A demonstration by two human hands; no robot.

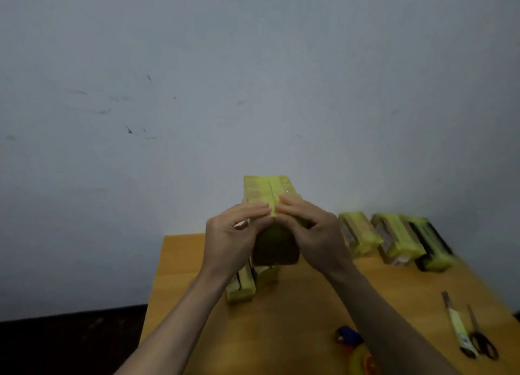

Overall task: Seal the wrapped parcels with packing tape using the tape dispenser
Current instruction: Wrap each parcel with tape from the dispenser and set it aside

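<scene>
I hold a yellow-taped parcel (264,190) up above the wooden table (306,304), its near end tilted toward me. My left hand (233,234) grips its left side, fingers laid across the top by a tape seam. My right hand (309,225) grips the right side, fingertips meeting the left ones at the seam. The parcel's dark near end shows between my palms. The tape dispenser (353,349), blue and yellow with an orange part, lies on the table near the bottom edge, partly behind my right forearm.
Another taped parcel (244,287) lies on the table under my left wrist. Three taped parcels (394,238) sit in a row at the back right. A utility knife (458,327) and scissors (481,338) lie at the right. The table's left edge drops to a dark floor.
</scene>
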